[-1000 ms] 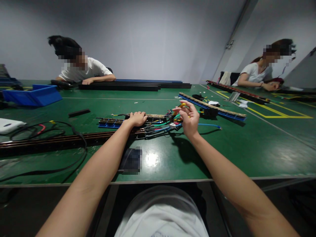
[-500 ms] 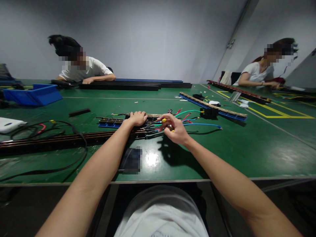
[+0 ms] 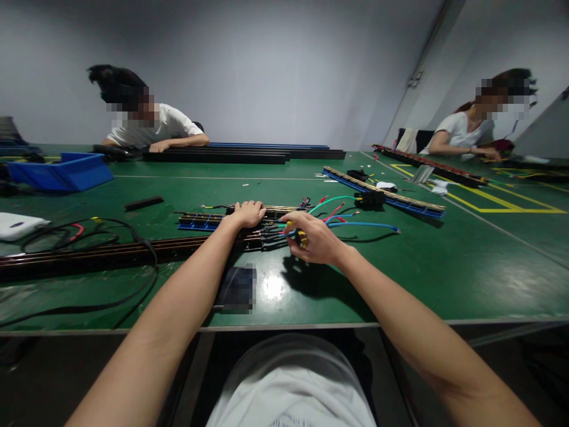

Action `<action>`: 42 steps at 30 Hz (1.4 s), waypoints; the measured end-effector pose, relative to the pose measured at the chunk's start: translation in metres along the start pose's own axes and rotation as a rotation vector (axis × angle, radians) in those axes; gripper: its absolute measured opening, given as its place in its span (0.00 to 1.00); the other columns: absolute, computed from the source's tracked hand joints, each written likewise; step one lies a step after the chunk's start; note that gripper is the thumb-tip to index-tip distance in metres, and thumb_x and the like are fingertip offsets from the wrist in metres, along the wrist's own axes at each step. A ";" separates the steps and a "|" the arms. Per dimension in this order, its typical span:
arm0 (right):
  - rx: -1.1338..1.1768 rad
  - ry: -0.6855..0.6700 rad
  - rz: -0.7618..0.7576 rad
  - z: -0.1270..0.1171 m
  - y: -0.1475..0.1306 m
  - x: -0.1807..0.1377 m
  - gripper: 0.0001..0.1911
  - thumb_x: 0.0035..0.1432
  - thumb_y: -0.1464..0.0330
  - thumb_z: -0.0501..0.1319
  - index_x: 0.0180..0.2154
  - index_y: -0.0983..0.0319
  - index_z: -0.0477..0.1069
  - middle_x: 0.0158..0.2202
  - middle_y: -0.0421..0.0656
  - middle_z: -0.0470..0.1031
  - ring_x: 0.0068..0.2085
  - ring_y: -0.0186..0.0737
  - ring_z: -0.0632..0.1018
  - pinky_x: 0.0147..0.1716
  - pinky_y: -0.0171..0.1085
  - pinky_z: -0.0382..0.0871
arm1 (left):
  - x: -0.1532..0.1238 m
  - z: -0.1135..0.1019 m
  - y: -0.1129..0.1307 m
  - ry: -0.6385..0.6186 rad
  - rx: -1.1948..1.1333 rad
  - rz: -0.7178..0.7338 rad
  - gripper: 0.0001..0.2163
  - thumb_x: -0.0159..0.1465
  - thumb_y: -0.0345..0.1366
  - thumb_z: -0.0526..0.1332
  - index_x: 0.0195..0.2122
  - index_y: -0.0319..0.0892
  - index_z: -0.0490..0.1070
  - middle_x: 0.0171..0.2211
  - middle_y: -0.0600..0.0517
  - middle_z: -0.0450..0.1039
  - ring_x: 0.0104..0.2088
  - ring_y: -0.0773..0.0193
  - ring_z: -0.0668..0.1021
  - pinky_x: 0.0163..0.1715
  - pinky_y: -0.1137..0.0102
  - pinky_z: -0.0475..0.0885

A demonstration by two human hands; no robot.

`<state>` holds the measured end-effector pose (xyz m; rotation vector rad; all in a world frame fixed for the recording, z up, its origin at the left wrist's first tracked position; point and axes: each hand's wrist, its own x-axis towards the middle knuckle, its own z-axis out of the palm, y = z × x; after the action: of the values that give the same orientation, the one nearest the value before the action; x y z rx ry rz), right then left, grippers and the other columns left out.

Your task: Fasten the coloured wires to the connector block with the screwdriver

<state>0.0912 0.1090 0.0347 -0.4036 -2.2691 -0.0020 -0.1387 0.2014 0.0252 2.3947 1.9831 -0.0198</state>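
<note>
My left hand lies palm down across the dark busbar rails, its fingers laid out flat over them. Beneath it runs a long brown-black rail with copper-coloured strips; a shorter blue-based rail sits just behind. From the long rail's right end come several sleeved wires. Over these wires my right hand is closed around a hand tool with yellow-and-black handles; its working end is too small to make out. Red, green and blue wires fan out beyond this hand.
Another blue-based rail with a black block lies at the back right. A black cable loops at left, near a white object and a blue bin. A dark flat item lies near the table edge. Two people sit opposite.
My right hand has turned and its fingers have closed more round the yellow-handled tool, showing more of the handles. The green wire has shifted slightly. My left hand stays put.
</note>
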 end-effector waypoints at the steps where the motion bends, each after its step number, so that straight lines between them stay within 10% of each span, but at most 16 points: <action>1: -0.005 0.031 0.015 -0.003 -0.001 0.000 0.31 0.53 0.74 0.62 0.59 0.58 0.59 0.40 0.45 0.80 0.49 0.47 0.79 0.51 0.46 0.74 | 0.000 0.000 0.000 -0.001 0.000 -0.002 0.24 0.74 0.47 0.40 0.61 0.42 0.65 0.63 0.38 0.66 0.63 0.46 0.68 0.61 0.44 0.59; 12: 0.345 0.649 0.412 -0.016 0.004 0.004 0.18 0.63 0.65 0.58 0.54 0.56 0.65 0.36 0.41 0.79 0.37 0.40 0.82 0.44 0.42 0.76 | -0.005 -0.005 0.002 -0.004 -0.008 -0.003 0.24 0.74 0.47 0.38 0.59 0.43 0.66 0.62 0.39 0.67 0.62 0.47 0.69 0.60 0.46 0.60; 18: 0.457 0.773 0.643 -0.024 0.026 0.008 0.18 0.58 0.65 0.57 0.51 0.59 0.66 0.26 0.37 0.79 0.36 0.41 0.82 0.44 0.42 0.76 | -0.004 -0.006 -0.001 -0.007 -0.030 0.006 0.26 0.74 0.48 0.37 0.59 0.42 0.67 0.62 0.38 0.68 0.62 0.47 0.70 0.60 0.45 0.60; 25: 0.463 0.673 0.716 -0.019 0.034 0.004 0.22 0.48 0.70 0.56 0.48 0.59 0.66 0.26 0.36 0.78 0.38 0.43 0.82 0.44 0.43 0.76 | -0.002 -0.007 -0.002 -0.004 -0.099 -0.016 0.31 0.74 0.53 0.34 0.57 0.43 0.70 0.62 0.40 0.69 0.62 0.47 0.70 0.61 0.45 0.59; 32: 0.461 0.266 0.401 -0.009 0.008 0.004 0.22 0.47 0.76 0.53 0.46 0.58 0.69 0.32 0.37 0.78 0.28 0.34 0.78 0.34 0.36 0.73 | -0.004 -0.001 0.009 0.108 -0.074 -0.092 0.35 0.72 0.58 0.32 0.55 0.42 0.71 0.59 0.38 0.72 0.60 0.43 0.72 0.59 0.45 0.61; 37: 0.184 -0.050 -0.009 0.005 -0.006 0.001 0.30 0.44 0.81 0.52 0.50 0.59 0.70 0.29 0.39 0.75 0.38 0.40 0.78 0.42 0.39 0.73 | -0.005 -0.002 0.011 0.122 -0.060 -0.084 0.34 0.72 0.57 0.34 0.54 0.41 0.72 0.58 0.38 0.73 0.59 0.42 0.72 0.58 0.46 0.63; 42: -0.034 -0.205 -0.114 0.010 -0.009 0.002 0.26 0.46 0.80 0.56 0.49 0.62 0.70 0.38 0.48 0.77 0.40 0.44 0.77 0.40 0.42 0.73 | -0.006 -0.002 0.012 0.111 -0.045 -0.083 0.33 0.72 0.58 0.35 0.55 0.42 0.71 0.59 0.39 0.71 0.59 0.43 0.72 0.58 0.46 0.62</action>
<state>0.0801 0.1022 0.0302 -0.3034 -2.4953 -0.0607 -0.1276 0.1935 0.0279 2.3335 2.1043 0.1568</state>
